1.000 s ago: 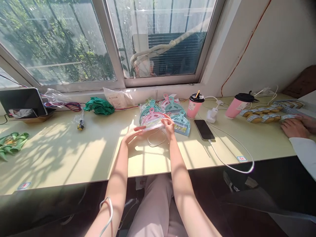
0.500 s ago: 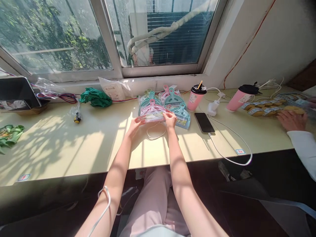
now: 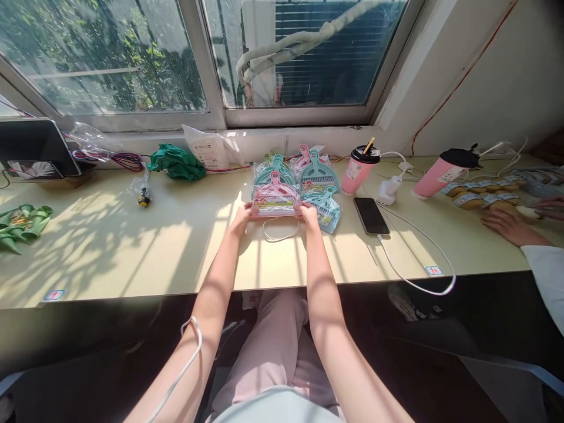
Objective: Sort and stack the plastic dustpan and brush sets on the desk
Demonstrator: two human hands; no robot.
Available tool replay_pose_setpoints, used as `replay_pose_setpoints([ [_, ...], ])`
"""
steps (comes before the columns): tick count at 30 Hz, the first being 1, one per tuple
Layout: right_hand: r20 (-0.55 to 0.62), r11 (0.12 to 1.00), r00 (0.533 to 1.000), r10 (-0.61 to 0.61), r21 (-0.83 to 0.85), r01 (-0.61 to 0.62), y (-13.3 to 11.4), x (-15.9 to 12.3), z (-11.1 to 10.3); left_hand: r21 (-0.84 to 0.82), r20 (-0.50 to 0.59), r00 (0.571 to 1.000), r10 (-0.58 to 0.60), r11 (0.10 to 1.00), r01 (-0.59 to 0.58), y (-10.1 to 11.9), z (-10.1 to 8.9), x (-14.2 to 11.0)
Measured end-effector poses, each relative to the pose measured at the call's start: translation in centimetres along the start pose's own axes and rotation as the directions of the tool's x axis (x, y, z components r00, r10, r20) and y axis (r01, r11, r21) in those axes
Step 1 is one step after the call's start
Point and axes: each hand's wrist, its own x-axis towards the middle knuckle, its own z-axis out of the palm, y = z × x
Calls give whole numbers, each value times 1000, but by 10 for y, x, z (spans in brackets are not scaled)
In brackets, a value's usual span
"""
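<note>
A pink mini dustpan and brush set [image 3: 276, 198], wrapped in clear plastic, lies at the front of a cluster of similar packs. My left hand [image 3: 242, 216] grips its lower left corner and my right hand [image 3: 308, 214] its lower right corner, fingers closed on the wrapping. Beside my right hand a blue dustpan set [image 3: 326, 207] lies at a slant. Behind are a green dustpan set [image 3: 315, 171], another teal set [image 3: 276, 166] partly covered by the pink one, and a further pink set [image 3: 304, 154], mostly hidden.
Right of the packs are a pink cup [image 3: 358, 173], a phone [image 3: 371, 216] on a white cable, a charger [image 3: 389, 190] and a second pink cup [image 3: 443, 174]. A co-worker's hand [image 3: 506, 226] rests by brown packs. A green cloth [image 3: 177, 162] lies left on the table [image 3: 185, 235].
The pink set's face has tipped more into view, its label now readable as a panel, with both hands still at its lower corners. The co-worker's hand has shifted, and the camera view has moved slightly.
</note>
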Motion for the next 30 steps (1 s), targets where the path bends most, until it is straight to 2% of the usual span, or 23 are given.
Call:
replay_pose_setpoints([
  [3, 18, 988, 989, 147, 44, -147, -9, -7, 1, -89, 15, 1000, -22, 996, 23, 2, 1, -4],
  [8, -6, 981, 982, 190, 42, -190, -20, -13, 4, -151, 185, 980, 76, 987, -49, 7, 4, -15],
  [12, 106, 993, 988, 110, 40, -115, -23, -15, 3, -126, 182, 967, 181, 979, -160, 13, 2, -19],
  [16, 206, 1000, 978, 22, 12, -26, -23, -14, 0, -110, 173, 965, 195, 978, -177, 15, 0, -18],
  [18, 200, 1000, 980, 9, -12, -7, -19, -12, 1, -103, 179, 966, 184, 980, -168, 14, 0, -17],
  [22, 62, 997, 998, -15, -69, 20, -11, -6, 6, -88, 196, 966, 169, 984, -155, 11, 1, -15],
  [24, 32, 997, 999, -20, -77, 22, -9, -4, 9, -98, 189, 967, 173, 983, -157, 12, 1, -15],
  [26, 61, 998, 998, -34, -46, 37, -9, -6, 11, -119, 164, 969, 185, 979, -167, 15, 0, -16],
  [30, 211, 997, 974, -82, 15, 81, -16, -12, 19, -159, 70, 972, 224, 965, -211, 26, -12, -15],
])
